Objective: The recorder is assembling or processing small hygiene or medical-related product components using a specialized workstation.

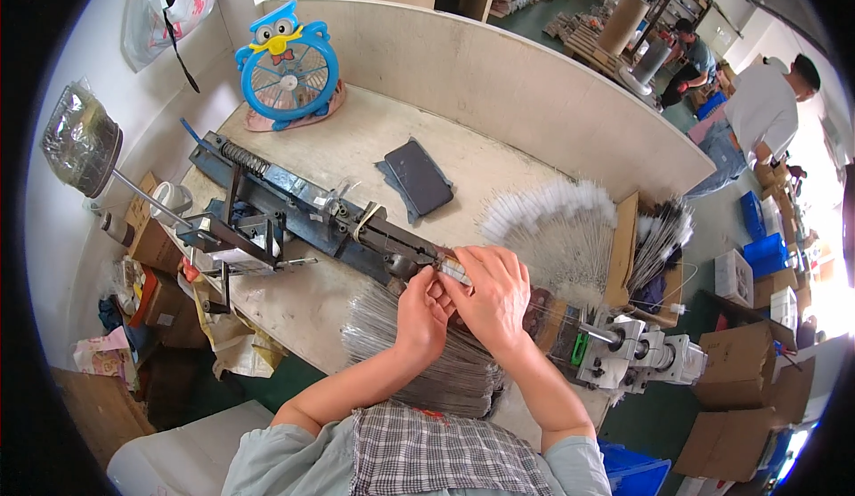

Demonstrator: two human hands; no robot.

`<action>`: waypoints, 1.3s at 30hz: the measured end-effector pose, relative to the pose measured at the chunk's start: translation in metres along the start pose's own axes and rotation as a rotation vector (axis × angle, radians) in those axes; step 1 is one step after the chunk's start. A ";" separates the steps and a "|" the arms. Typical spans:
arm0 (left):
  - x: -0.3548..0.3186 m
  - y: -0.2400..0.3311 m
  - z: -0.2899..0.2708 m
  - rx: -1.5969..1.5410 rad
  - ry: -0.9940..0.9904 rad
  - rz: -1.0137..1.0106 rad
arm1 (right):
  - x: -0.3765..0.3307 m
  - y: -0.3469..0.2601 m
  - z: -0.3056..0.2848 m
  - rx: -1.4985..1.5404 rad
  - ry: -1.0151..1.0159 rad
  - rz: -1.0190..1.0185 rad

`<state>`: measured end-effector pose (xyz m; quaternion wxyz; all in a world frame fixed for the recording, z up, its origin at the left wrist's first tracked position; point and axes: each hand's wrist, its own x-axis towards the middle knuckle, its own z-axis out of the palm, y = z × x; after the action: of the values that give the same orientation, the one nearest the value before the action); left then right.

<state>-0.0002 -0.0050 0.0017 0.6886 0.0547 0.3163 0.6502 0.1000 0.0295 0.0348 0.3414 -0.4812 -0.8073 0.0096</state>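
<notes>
Both of my hands meet at the right end of a long dark metal bench fixture [334,220]. My right hand [492,296] is closed, its fingers over a small white piece with dark marks [455,271]. Beside it, my left hand [422,316] has its fingers curled and pinched together at the fixture's end; what they hold is hidden. Beneath my wrists lies a thick bundle of thin metal wires [445,367]. Right of my hands, a silver clamping mechanism with a shaft [637,349] stands in line with the fixture.
A fan of white-tipped wires [552,224] lies beyond my right hand, near a cardboard box [622,251] with more wires. A dark phone-like slab [419,180] and a blue owl-shaped fan [290,77] stand farther back. A low partition [499,77] bounds the table. Two people work beyond.
</notes>
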 end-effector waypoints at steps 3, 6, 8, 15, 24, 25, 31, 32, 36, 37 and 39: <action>0.002 -0.003 -0.005 -0.034 -0.010 -0.008 | -0.003 0.002 -0.011 0.006 0.029 -0.028; 0.004 -0.005 -0.003 0.051 0.021 0.056 | -0.007 0.007 -0.016 0.031 0.040 -0.056; 0.002 -0.004 -0.001 0.074 0.002 0.070 | -0.010 0.008 -0.017 0.032 0.024 -0.053; 0.001 -0.004 0.006 0.061 0.009 0.062 | -0.009 0.016 -0.016 0.058 0.014 -0.081; 0.003 -0.006 0.000 0.056 0.018 0.059 | -0.012 0.014 -0.014 0.082 0.084 -0.078; 0.004 -0.006 -0.001 0.056 0.017 0.060 | -0.013 0.015 -0.016 0.072 0.081 -0.085; 0.000 -0.002 0.003 0.057 0.021 0.058 | -0.011 0.014 -0.019 0.068 0.066 -0.068; 0.000 -0.003 0.003 0.056 0.024 0.057 | -0.011 0.014 -0.019 0.069 0.066 -0.069; 0.001 -0.004 0.004 0.095 0.013 0.072 | -0.011 0.016 -0.018 0.069 0.057 -0.081; 0.000 -0.004 0.004 0.095 0.016 0.070 | -0.012 0.017 -0.017 0.071 0.041 -0.082; 0.000 -0.004 0.006 0.099 0.002 0.075 | -0.013 0.018 -0.016 0.070 0.040 -0.081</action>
<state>0.0061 -0.0034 0.0049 0.6597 0.0999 0.3465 0.6594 0.1271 0.0244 0.0343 0.3741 -0.4359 -0.8184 0.0144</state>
